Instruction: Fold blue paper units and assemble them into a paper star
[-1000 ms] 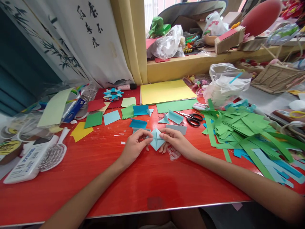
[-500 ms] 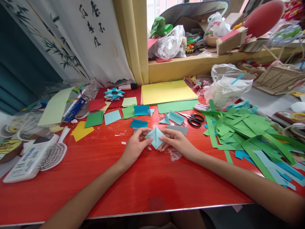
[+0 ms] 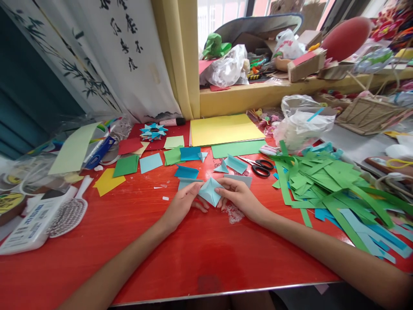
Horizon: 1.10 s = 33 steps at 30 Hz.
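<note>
Between both hands is a small light blue piece of folded paper (image 3: pixel 211 192), diamond-shaped with creases meeting near its top. My left hand (image 3: pixel 185 202) pinches its left corner between thumb and fingers. At the right corner, the thumb and fingers of my right hand (image 3: pixel 238 196) grip it too. Just behind the hands lie a folded darker blue paper (image 3: pixel 187 172), a pale blue folded piece (image 3: pixel 236 163) and a tiny folded triangle (image 3: pixel 221 167). Black-handled scissors (image 3: pixel 260 167) rest to the right of these. A blue-and-white folded paper ring (image 3: pixel 153 131) sits farther back.
Green paper strips (image 3: pixel 325 181) are heaped on the right of the red table (image 3: pixel 161 271). A hairbrush (image 3: pixel 69 215) and a white packet (image 3: pixel 29 228) lie at the left. Yellow sheets (image 3: pixel 226 129) and a plastic bag (image 3: pixel 300 125) are at the back.
The left thumb has shifted from the front of the folded paper up to its left corner, and the paper has turned slightly. The view has tilted up and moved a little right.
</note>
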Available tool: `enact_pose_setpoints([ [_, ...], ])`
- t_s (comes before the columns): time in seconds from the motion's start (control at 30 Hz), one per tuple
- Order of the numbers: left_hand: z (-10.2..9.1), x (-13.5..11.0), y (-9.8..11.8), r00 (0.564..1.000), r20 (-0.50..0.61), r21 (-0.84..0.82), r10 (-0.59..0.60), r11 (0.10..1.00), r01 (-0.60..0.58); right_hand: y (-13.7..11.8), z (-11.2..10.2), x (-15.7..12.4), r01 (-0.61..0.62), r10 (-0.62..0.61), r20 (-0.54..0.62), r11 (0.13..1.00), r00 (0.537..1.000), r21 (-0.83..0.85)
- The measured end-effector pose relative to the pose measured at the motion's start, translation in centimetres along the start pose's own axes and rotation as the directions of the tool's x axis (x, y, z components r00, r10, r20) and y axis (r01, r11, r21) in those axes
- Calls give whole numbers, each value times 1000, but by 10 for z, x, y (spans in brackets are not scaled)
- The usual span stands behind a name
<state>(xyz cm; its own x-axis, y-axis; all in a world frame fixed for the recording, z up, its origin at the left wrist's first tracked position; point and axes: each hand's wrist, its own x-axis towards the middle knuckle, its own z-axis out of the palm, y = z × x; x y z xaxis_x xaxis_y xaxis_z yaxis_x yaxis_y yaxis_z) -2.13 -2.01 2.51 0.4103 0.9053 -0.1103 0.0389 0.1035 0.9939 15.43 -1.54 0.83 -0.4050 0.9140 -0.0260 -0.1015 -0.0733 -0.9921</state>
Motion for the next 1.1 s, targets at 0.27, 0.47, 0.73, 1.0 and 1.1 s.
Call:
enact_pose_setpoints([
  [0.27,0,-1,-5,993,-91,278,78,959,-50,3,1,-1,7,-6,45,1000,999,-9],
  [0.47,4,-6,-4,976,-117,525,184,845,-97,-1,3,-3,-41,47,152,998,987,-46],
  [0.73,5,-8,-2,985,13,586,170,797,-146,-1,2,-3,5,4,74,992,997,-124],
  [1.0,3,-2,-7,995,-39,210,95,974,-85,2,-1,2,23,-24,72,1000,997,16],
  [1.1,1,1,-9,994,-25,73,108,992,-105,4,-2,2,27,-30,66,999,997,38],
])
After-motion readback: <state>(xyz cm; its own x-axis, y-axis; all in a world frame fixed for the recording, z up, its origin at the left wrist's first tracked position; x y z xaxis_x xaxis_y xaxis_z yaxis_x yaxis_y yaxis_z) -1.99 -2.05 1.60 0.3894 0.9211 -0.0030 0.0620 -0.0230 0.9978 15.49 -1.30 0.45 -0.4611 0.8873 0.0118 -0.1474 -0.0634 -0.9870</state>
